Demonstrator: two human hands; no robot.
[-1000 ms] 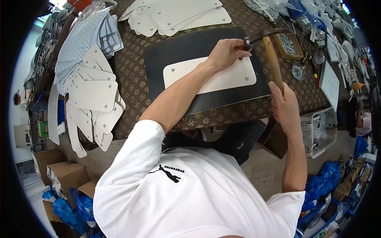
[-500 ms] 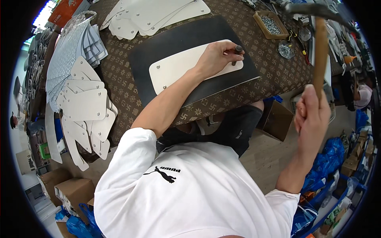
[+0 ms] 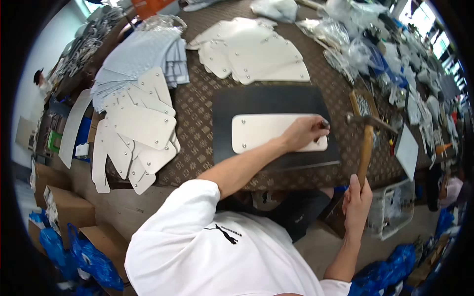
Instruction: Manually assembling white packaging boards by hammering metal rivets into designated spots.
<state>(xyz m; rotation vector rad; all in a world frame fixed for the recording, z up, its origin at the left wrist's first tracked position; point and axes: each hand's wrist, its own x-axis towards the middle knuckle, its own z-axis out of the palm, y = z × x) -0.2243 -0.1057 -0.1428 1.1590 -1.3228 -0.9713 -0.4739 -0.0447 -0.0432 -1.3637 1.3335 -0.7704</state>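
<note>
Head view: white panel (image 3: 264,133) lay flat on dark mat (image 3: 271,100), mat on brown patterned tablecloth (image 3: 196,133). Studs seen at panel's two L corners; one more nr lower R, partly behind hand; upper R corner hidden by hand. L hand (image 3: 302,133) over panel's R end, thumb + fingers closed on short dark rod (image 3: 324,124); rod's lower tip not clear. R hand (image 3: 356,201) wrapped round wooden handle of hammer (image 3: 366,150), no gap seen; hammer head up, R of rod, apart from it. Tray (image 3: 353,104) w/ small metal bits beyond hammer. Other studded panels (image 3: 143,123) heaped at L.
</note>
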